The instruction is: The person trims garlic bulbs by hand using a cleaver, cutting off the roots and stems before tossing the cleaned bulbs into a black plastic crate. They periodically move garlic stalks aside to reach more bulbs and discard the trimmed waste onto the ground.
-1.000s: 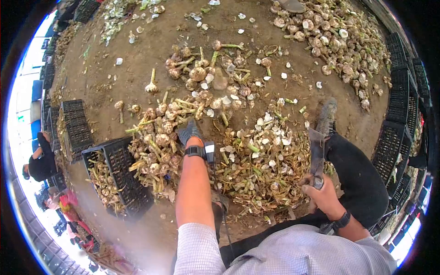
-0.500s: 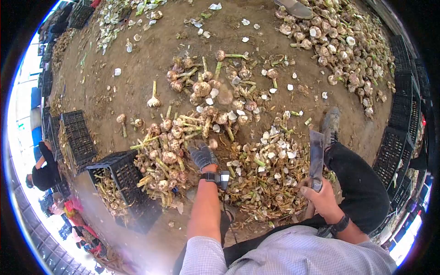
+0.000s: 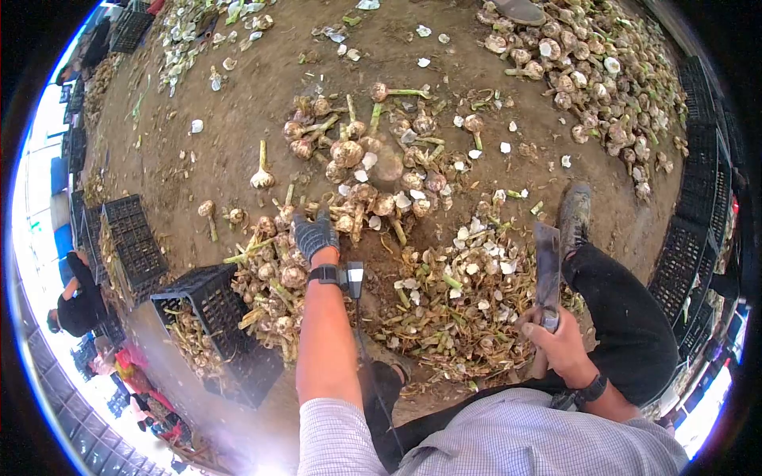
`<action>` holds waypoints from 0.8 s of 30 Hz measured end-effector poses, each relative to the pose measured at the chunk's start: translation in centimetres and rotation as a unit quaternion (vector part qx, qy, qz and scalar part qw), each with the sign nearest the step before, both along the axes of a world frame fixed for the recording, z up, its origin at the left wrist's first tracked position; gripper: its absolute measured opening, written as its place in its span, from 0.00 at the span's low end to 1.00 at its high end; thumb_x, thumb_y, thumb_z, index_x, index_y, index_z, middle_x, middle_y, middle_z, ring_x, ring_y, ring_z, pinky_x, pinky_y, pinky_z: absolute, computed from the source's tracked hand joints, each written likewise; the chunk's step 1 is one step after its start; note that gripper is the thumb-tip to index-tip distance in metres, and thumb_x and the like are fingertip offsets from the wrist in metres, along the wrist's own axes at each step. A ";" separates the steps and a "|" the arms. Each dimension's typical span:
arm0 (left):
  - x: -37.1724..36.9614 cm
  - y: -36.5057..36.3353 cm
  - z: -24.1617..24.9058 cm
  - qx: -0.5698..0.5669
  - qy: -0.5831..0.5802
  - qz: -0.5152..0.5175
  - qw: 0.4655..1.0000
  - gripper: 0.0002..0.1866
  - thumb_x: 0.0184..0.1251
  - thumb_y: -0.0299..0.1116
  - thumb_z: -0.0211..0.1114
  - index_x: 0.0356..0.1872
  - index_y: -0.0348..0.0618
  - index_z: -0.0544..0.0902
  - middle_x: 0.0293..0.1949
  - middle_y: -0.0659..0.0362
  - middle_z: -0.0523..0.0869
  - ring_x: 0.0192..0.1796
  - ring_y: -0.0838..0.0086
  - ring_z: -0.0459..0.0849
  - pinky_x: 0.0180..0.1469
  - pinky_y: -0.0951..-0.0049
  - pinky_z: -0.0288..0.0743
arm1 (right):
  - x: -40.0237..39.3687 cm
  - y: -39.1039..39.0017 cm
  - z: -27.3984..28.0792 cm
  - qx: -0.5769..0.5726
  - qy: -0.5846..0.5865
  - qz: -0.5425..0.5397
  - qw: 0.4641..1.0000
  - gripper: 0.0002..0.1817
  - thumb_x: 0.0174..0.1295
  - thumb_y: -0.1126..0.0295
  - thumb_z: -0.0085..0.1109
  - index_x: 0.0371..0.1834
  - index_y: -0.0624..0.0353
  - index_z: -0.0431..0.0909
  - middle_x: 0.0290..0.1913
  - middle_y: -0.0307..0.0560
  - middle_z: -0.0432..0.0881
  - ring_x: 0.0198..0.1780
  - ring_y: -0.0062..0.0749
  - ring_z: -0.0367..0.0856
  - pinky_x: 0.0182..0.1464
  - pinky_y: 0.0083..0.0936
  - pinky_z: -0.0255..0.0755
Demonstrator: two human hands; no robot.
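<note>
My left hand (image 3: 316,234), in a dark grey glove, reaches onto the upper part of a heap of garlic bulbs (image 3: 294,275) with stems. Its fingers are spread, and no bulb shows in its grasp. Just beyond it, more garlic bulbs (image 3: 347,152) lie loose on the ground. My bare right hand (image 3: 559,341) is wrapped round the handle of a broad-bladed knife (image 3: 548,266), whose blade points away from me. Between my hands lies a pile of cut stems and skins (image 3: 452,317).
A black crate (image 3: 210,305) with stems in it stands at the left, with another crate (image 3: 135,234) behind. A large garlic heap (image 3: 591,75) and stacked crates (image 3: 675,266) are at the right. My boot (image 3: 575,214) is beyond the knife. People (image 3: 78,297) are at far left.
My left hand has moved forward and to the left over the garlic heap, and its fingers have spread. My right hand and the knife have hardly moved.
</note>
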State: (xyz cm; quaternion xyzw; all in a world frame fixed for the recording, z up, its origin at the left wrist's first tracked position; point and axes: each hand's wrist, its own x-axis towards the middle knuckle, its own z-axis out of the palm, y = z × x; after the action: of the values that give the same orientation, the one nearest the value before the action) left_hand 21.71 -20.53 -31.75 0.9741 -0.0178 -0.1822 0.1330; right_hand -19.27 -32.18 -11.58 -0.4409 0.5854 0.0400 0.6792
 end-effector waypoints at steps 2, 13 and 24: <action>-0.6 0.2 -0.2 0.000 -0.006 -0.018 1.000 0.36 0.63 0.48 0.68 0.66 0.36 0.71 0.60 0.40 0.79 0.59 0.51 0.79 0.60 0.57 0.73 | -0.7 0.4 -0.4 -0.008 -0.004 -0.006 1.000 0.13 0.59 0.68 0.67 0.41 0.61 0.75 0.29 0.32 0.76 0.30 0.14 0.71 0.35 0.19 0.69; 1.2 0.2 -4.1 0.009 0.058 -0.044 0.997 0.37 0.64 0.49 0.65 0.67 0.30 0.69 0.64 0.39 0.74 0.61 0.49 0.78 0.59 0.56 0.74 | -0.2 0.7 0.5 0.009 0.007 -0.014 1.000 0.13 0.59 0.70 0.68 0.40 0.60 0.73 0.30 0.32 0.76 0.31 0.14 0.72 0.36 0.18 0.71; 5.7 20.1 -1.7 -0.170 0.169 -0.414 0.878 0.22 0.68 0.31 0.64 0.62 0.41 0.76 0.52 0.57 0.85 0.46 0.70 0.85 0.39 0.72 0.80 | -0.4 1.8 0.4 -0.007 -0.004 0.008 1.000 0.11 0.60 0.70 0.66 0.38 0.59 0.73 0.28 0.31 0.73 0.29 0.14 0.70 0.33 0.18 0.69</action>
State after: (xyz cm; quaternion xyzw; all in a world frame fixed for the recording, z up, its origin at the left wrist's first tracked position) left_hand 27.43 -0.40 -33.45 0.7945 -0.4271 -0.3770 0.2104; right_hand -19.72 -30.42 -11.18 -0.4504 0.5796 0.0400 0.6779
